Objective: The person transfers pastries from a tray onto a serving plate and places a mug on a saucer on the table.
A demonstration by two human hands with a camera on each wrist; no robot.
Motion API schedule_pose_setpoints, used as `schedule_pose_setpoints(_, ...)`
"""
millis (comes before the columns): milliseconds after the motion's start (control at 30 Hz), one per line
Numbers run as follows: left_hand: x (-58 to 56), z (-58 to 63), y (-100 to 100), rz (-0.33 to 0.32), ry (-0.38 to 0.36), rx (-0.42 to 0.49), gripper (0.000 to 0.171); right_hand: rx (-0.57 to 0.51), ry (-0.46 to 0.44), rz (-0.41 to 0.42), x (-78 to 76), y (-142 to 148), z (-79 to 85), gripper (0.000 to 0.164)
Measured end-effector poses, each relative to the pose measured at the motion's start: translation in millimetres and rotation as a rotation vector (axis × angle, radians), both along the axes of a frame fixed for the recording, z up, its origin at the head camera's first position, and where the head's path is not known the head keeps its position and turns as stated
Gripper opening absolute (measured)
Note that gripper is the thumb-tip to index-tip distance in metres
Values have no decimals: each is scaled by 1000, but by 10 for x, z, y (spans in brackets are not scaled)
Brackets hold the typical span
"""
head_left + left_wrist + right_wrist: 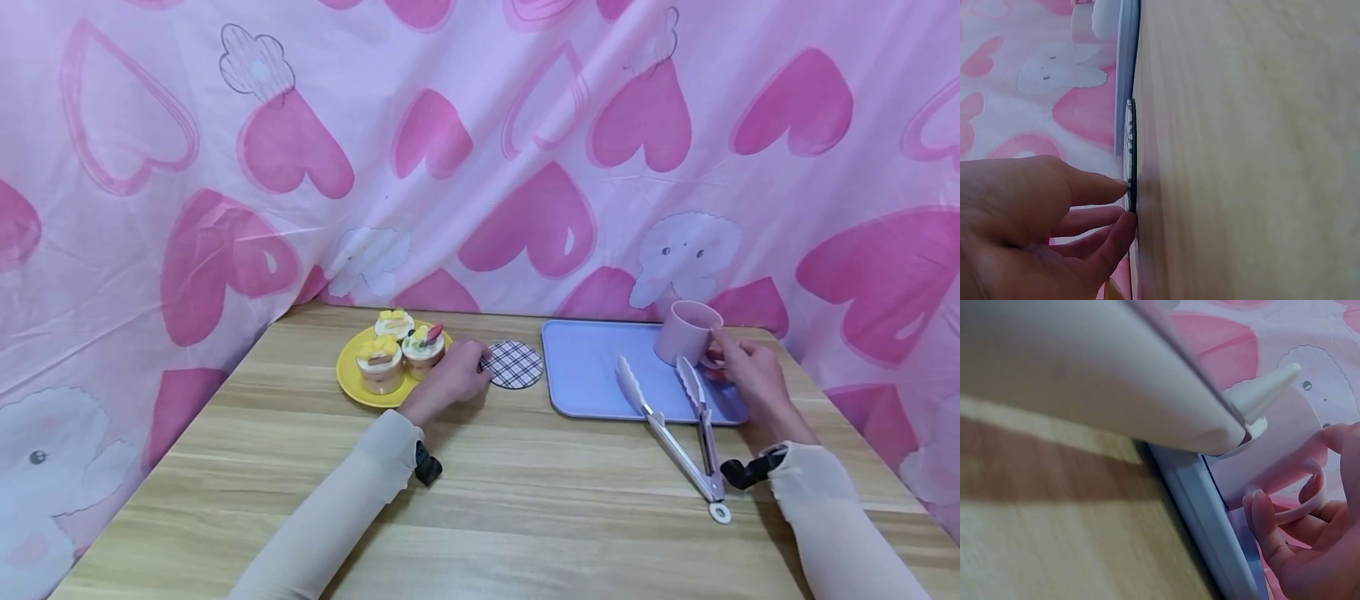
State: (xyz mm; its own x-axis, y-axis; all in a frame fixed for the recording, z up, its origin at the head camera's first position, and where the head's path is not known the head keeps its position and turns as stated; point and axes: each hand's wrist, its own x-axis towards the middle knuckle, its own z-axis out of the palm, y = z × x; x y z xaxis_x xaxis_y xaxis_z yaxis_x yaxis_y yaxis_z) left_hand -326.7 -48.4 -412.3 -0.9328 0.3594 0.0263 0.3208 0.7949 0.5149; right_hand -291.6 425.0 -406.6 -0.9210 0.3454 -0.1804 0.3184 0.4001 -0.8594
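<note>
My left hand (pixel 459 372) pinches the near left edge of a round coaster (pixel 517 364) with a black-and-white checked pattern. In the left wrist view the coaster (pixel 1130 147) appears edge-on, low over the wood, thumb on its upper face and a fingertip at its rim. At the right, my right hand (pixel 756 379) holds a pink mug (pixel 684 333) by its handle (pixel 1315 503), a finger passing through the loop. The mug stands upright over the back right part of a light blue tray (pixel 588 371). Metal tongs (pixel 678 442) lie spread, tips over the tray.
Left of the coaster, a yellow plate (pixel 349 379) carries three dessert cups (pixel 381 375) topped with cream and fruit; my left wrist passes close by it. The tongs' ring end rests on the wooden table (pixel 525 508). A pink heart-print curtain (pixel 480 150) hangs behind.
</note>
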Motion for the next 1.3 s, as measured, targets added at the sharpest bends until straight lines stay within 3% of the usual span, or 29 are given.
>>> schedule_pose_setpoints(167,7,-3,1,13,-5,2,38,12,-9,11,2,-7,28,113)
schedule_pose_setpoints(300,12,-13,-12,8,6,-2,37,-41,-14,-1,13,-30,73,113)
schedule_pose_setpoints(567,28,-4,-34,4,-5,32,32,-3,118,39,40,-73,178,84)
schedule_pose_setpoints(667,45,11,-36,8,4,48,29,3,134,39,49,-96,205,81)
schedule_pose_setpoints(833,63,23,-36,-13,50,42,20,-28,103,-10,69,-134,253,84)
schedule_pose_setpoints(1000,53,10,-37,-16,47,34,20,-69,103,-52,80,-157,314,85)
schedule_pose_setpoints(1300,28,-17,-71,-21,48,72,26,-125,164,49,105,-345,473,97)
